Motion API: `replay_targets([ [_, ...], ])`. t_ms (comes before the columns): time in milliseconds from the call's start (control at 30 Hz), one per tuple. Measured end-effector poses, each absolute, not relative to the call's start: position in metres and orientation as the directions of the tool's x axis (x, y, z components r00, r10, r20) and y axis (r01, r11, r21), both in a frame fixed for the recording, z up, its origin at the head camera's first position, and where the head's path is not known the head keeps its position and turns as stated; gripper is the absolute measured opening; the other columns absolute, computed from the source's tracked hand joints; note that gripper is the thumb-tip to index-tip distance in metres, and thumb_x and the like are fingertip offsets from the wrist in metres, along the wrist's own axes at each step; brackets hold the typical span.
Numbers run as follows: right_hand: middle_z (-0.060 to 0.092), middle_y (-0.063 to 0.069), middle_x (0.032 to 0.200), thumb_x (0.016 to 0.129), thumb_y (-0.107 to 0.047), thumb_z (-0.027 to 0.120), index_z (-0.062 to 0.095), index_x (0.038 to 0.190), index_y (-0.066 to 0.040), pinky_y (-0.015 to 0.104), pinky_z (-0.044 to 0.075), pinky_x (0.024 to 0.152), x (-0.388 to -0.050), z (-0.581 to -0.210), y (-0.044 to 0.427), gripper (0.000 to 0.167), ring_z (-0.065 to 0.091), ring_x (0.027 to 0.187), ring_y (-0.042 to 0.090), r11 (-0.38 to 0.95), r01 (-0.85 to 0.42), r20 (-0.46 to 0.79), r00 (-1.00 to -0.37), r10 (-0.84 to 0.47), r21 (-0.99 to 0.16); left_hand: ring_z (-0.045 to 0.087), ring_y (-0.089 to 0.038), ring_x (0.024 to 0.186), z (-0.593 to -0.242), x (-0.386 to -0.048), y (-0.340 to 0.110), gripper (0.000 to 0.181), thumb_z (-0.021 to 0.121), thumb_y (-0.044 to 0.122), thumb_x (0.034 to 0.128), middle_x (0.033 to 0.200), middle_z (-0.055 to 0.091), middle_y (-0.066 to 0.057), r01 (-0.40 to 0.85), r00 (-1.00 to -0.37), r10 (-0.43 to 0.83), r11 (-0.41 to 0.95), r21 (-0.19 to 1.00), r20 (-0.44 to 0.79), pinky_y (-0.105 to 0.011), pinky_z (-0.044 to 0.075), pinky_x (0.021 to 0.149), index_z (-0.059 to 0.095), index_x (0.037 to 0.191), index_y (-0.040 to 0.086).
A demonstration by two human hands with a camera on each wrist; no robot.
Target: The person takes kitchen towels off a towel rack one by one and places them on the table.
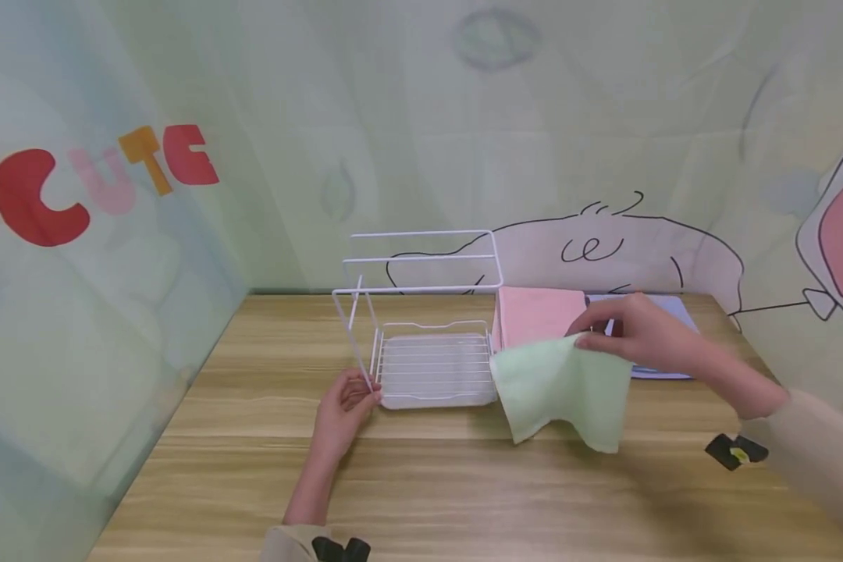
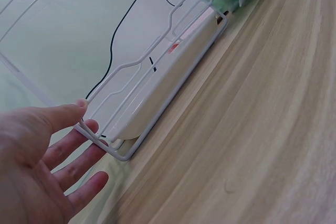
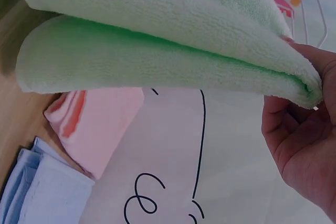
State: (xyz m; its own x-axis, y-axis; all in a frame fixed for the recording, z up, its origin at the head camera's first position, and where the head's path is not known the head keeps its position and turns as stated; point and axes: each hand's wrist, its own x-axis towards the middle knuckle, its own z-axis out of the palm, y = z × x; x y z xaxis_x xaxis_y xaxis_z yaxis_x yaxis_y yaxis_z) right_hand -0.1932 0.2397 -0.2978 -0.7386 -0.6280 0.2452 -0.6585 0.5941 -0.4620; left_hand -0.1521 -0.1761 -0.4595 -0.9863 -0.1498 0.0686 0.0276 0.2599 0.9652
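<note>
A white wire rack (image 1: 421,289) stands on the table, with a pale tray (image 1: 435,371) in its base. At its front left corner my left hand (image 1: 342,410) pinches the wire between thumb and fingers; the left wrist view shows the thumb (image 2: 71,115) on the frame. Right of the rack, my right hand (image 1: 646,332) holds up a light green towel (image 1: 565,382) by its upper edge. The towel hangs folded, its layers showing in the right wrist view, and hides part of the rack's right side. Behind it lies a folded pink towel (image 1: 541,312).
A folded blue towel (image 1: 663,308) lies at the back right, partly behind my right hand. The wooden table (image 1: 421,484) meets a printed cloth backdrop (image 1: 421,140) along its back and sides.
</note>
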Motion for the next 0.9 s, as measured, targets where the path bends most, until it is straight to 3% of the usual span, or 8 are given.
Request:
replay_targets([
  [167, 0.069, -0.015, 0.081, 0.090, -0.016, 0.072, 0.074, 0.096, -0.026, 0.019, 0.044, 0.049, -0.179, -0.301, 0.242, 0.012, 0.047, 0.053, 0.000, 0.569, -0.608, 0.152, -0.746, -0.649, -0.553, 0.068, -0.020, 0.104, -0.460, -0.152, -0.176, 0.034, 0.070, -0.003, 0.0857, 0.114, 0.070, -0.022, 0.030, -0.986, -0.151, 0.261, 0.965, 0.072, -0.012, 0.052, 0.089, 0.058, 0.118, -0.002],
  [333, 0.069, -0.010, 0.081, 0.090, -0.016, 0.071, 0.074, 0.098, -0.020, 0.020, 0.046, 0.052, -0.173, -0.305, 0.249, 0.009, 0.051, 0.059, 0.004, 0.528, -0.542, 0.049, -0.726, -0.686, -0.654, 0.067, -0.029, 0.108, -0.460, -0.152, -0.177, 0.034, 0.069, -0.003, 0.0862, 0.114, 0.070, -0.023, 0.029, -0.987, -0.146, 0.268, 0.963, 0.070, -0.011, 0.052, 0.088, 0.057, 0.118, -0.002],
  [500, 0.070, -0.006, 0.084, 0.092, -0.015, 0.068, 0.074, 0.102, -0.013, 0.019, 0.050, 0.059, -0.176, -0.320, 0.256, 0.011, 0.055, 0.069, 0.005, 0.498, -0.458, -0.050, -0.697, -0.715, -0.736, 0.068, -0.023, 0.105, -0.459, -0.152, -0.177, 0.034, 0.069, -0.003, 0.0861, 0.115, 0.070, -0.023, 0.024, -0.987, -0.146, 0.258, 0.966, 0.064, -0.011, 0.052, 0.088, 0.057, 0.118, -0.002],
  [667, 0.070, -0.001, 0.087, 0.094, -0.012, 0.066, 0.072, 0.104, -0.010, 0.020, 0.051, 0.062, -0.182, -0.337, 0.261, 0.012, 0.057, 0.072, 0.006, 0.480, -0.434, -0.063, -0.689, -0.722, -0.763, 0.067, -0.013, 0.099, -0.459, -0.153, -0.177, 0.035, 0.069, -0.003, 0.0861, 0.115, 0.070, -0.023, 0.020, -0.988, -0.140, 0.254, 0.967, 0.058, -0.012, 0.052, 0.088, 0.057, 0.119, -0.002],
  [900, 0.071, 0.000, 0.095, 0.095, -0.016, 0.065, 0.071, 0.107, -0.010, 0.020, 0.052, 0.069, -0.193, -0.353, 0.264, 0.015, 0.057, 0.078, 0.003, 0.558, -0.411, -0.090, -0.743, -0.663, -0.721, 0.068, -0.016, 0.102, -0.460, -0.153, -0.177, 0.034, 0.069, -0.003, 0.0862, 0.115, 0.069, -0.024, 0.019, -0.989, -0.139, 0.250, 0.968, 0.055, -0.012, 0.053, 0.088, 0.057, 0.118, -0.002],
])
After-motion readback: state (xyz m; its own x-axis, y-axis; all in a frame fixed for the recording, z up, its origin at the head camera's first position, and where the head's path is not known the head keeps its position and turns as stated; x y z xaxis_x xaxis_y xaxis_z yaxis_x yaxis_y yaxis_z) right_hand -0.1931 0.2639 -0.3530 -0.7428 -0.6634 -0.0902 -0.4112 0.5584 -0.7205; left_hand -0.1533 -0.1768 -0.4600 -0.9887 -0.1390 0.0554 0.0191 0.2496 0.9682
